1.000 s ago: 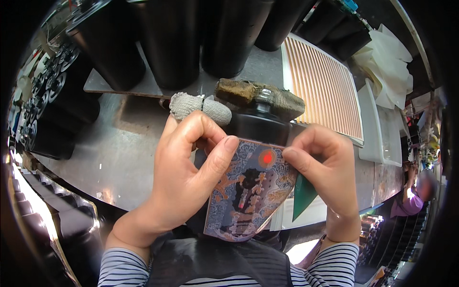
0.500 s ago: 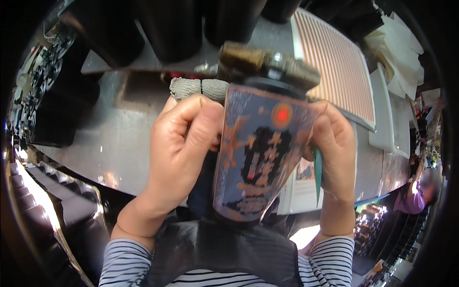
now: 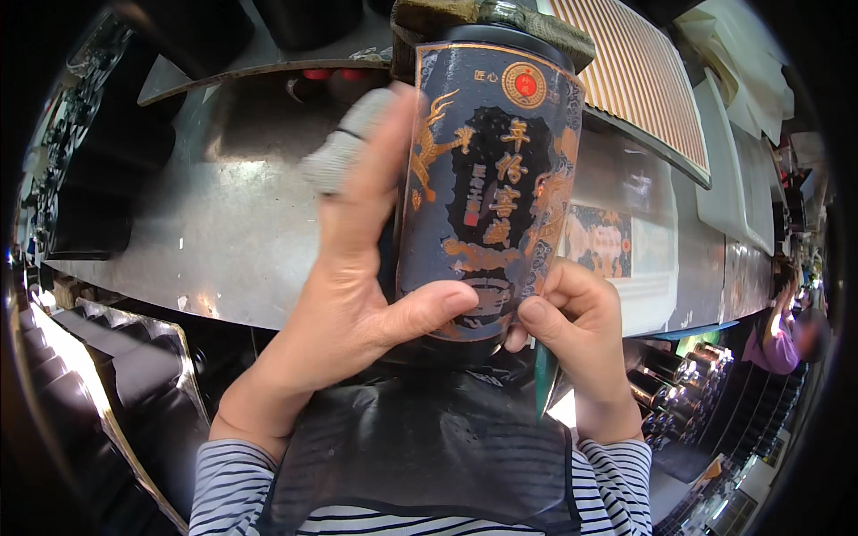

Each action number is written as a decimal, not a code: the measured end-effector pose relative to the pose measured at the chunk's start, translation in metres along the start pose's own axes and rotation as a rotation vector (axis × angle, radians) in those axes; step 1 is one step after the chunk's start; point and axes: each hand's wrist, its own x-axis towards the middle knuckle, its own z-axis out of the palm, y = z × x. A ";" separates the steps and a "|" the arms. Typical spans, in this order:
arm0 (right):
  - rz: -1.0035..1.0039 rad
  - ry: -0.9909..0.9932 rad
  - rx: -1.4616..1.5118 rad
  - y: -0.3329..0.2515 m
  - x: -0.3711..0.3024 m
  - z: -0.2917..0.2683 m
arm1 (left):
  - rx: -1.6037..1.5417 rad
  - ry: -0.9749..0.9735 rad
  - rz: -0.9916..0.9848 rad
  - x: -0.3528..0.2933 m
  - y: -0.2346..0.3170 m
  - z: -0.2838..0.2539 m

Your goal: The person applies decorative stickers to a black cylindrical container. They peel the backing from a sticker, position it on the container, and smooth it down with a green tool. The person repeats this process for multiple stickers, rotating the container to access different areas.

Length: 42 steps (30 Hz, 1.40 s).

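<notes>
A dark, round-sided jar [image 3: 429, 353] with a black and orange patterned decal [image 3: 487, 188] on its front lies in front of me, its top end by a worn wooden block [image 3: 429, 16]. My left hand [image 3: 357, 241] is open along the jar's left side, its thumb stretched over the lower front and its fingers blurred. A grey knitted finger cover [image 3: 344, 147] with a black band is on that hand. At the decal's lower right edge, my right hand [image 3: 576, 339] is closed in a pinch, with a green pointed flat tool [image 3: 543, 384] sticking out below it.
Decal sheets [image 3: 599, 241] lie on the metal table [image 3: 241, 223] to the right. Beyond them are a striped panel [image 3: 626, 80] and a white tray [image 3: 737, 179]. Dark cylinders [image 3: 192, 36] stand at far left. A person in purple [image 3: 773, 348] is at the right edge.
The jar has shifted away from me and its decal shows more squarely. My left hand has gone from curled to spread; my right hand has moved down from the upper edge to the lower corner.
</notes>
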 end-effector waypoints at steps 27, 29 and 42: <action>-0.569 0.098 -0.776 -0.023 0.048 -0.007 | 0.102 -0.060 -0.133 0.031 0.020 0.000; -0.682 0.074 -0.710 -0.008 0.061 -0.011 | -0.053 -0.080 -0.161 0.035 0.018 0.004; -0.460 0.016 -0.604 -0.010 0.060 -0.022 | -0.087 -0.019 -0.209 0.031 -0.002 -0.001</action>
